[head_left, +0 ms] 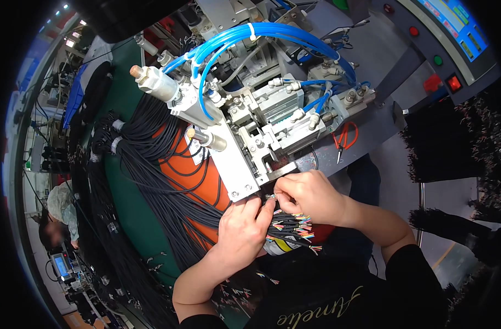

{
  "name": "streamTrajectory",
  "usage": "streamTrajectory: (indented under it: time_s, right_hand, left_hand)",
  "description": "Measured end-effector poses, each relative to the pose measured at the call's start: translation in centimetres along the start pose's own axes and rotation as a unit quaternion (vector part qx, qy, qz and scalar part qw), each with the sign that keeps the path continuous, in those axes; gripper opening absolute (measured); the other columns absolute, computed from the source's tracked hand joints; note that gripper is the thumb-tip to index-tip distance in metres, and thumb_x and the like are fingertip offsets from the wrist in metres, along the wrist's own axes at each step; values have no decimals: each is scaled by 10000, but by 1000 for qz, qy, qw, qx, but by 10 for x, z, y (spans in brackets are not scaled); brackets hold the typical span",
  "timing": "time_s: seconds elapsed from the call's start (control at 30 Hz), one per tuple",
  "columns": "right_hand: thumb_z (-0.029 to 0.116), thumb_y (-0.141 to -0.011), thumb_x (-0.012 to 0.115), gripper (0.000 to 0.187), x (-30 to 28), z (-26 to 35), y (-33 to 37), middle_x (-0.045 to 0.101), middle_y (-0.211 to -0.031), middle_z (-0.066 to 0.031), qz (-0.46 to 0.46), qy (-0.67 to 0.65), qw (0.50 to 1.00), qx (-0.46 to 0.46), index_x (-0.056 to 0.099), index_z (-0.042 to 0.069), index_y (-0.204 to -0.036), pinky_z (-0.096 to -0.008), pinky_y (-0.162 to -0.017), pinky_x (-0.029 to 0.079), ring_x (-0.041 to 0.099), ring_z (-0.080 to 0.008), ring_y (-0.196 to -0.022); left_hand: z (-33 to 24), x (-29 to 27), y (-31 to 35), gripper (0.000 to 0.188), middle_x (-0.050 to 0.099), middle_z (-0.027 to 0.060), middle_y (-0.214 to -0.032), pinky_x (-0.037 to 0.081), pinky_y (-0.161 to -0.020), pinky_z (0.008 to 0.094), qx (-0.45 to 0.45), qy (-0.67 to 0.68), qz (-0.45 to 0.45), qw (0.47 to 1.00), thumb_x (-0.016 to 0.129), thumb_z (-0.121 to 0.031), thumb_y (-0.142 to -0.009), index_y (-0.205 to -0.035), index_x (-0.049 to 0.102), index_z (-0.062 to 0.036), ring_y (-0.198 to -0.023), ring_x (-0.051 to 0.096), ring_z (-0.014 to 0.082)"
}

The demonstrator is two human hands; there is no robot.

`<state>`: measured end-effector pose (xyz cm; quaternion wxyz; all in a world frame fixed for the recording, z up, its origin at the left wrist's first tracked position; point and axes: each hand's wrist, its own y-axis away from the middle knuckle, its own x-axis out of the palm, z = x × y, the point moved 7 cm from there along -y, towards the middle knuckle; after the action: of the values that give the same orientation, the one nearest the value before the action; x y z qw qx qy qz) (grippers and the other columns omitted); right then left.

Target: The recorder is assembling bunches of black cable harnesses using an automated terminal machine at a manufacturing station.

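Just in front of the pale metal machine [228, 164], my two hands meet at the tip of one cable. My left hand [242, 227] is closed, thumb and fingers pressed together around the black cable, most of which its fingers hide. From the right, my right hand [310, 197] pinches the small wire ends [272, 196] at that tip. Below my right hand lies a bundle of black cables [294, 230], their stripped ends fanning into thin coloured wires. More of the black cables [157, 192] run up to the left across an orange surface [187, 175].
Blue air hoses [272, 28] arch over the machine. Orange-handled scissors [344, 137] lie on the grey bench to the right. A control panel with a lit screen [458, 27] stands at upper right. Dark cable bundles [436, 142] hang at right. Another person [61, 205] is at far left.
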<state>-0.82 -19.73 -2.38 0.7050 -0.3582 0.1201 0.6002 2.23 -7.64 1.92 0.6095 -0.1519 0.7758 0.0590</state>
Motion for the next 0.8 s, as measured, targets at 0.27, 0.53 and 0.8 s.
streamTrajectory:
  time_s: [0.27,0.53,0.8]
  right_hand:
    - [48,-828,675,56,14,-18,11,609,-626,-62,32,-188,967,168,645,7,-854,-277,-501,453,591,-156,-516]
    - [0,-842,674,134,1,19,3,660,-832,-89,3,-269,962,54,680,-5,-977,-253,-552,459,609,-132,-609]
    - [-5,-918,622,149,10,13,12,669,-921,-93,-5,-342,937,73,674,-34,-1055,-229,-553,462,585,-78,-617]
  left_hand:
    - [23,-7,37,500,567,98,-895,460,-690,371,-50,70,-82,993,710,-41,-608,-1104,644,-21,-788,571,274]
    - [26,-5,28,478,581,89,-812,440,-677,364,-54,84,-97,990,713,-59,-620,-1088,633,4,-720,573,271]
    - [15,-13,36,415,654,83,-814,442,-633,367,-1,121,-132,984,701,-99,-666,-1060,639,16,-676,613,255]
